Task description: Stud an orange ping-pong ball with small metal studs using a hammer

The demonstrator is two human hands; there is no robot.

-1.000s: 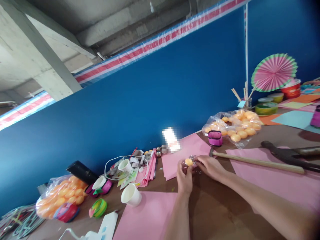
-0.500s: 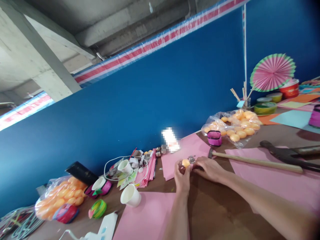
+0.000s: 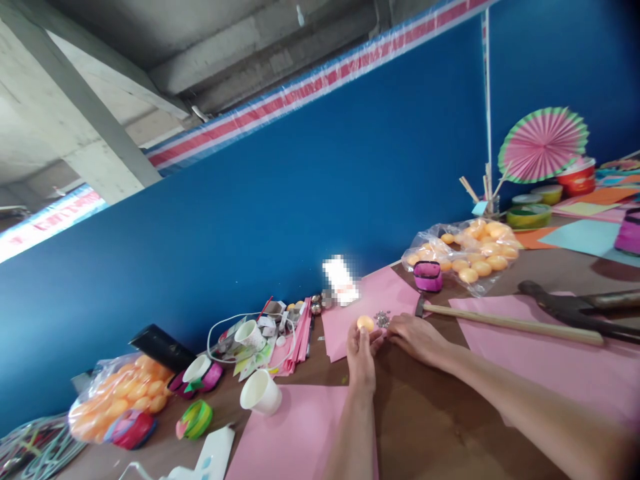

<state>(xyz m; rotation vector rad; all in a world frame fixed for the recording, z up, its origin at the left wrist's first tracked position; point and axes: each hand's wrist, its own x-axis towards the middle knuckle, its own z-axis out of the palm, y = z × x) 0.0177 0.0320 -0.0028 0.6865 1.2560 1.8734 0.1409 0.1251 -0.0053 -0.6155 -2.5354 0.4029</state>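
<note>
My left hand pinches a small orange ball at its fingertips, over the edge of a pink paper sheet. My right hand lies palm down just right of it, fingertips beside a small heap of shiny metal bits on the pink sheet. Whether the right fingers hold one of the bits cannot be made out. A hammer with a wooden handle lies just beyond the right hand.
Brown table against a blue wall. A clear bag of orange balls and a pink tape case stand behind; another ball bag, paper cups, tape rolls and cords at left. Pink sheets, dark tool, paper fan at right.
My left hand has lifted the orange ball a little up and left, away from my right hand. The right fingertips stay near the metal bits.
</note>
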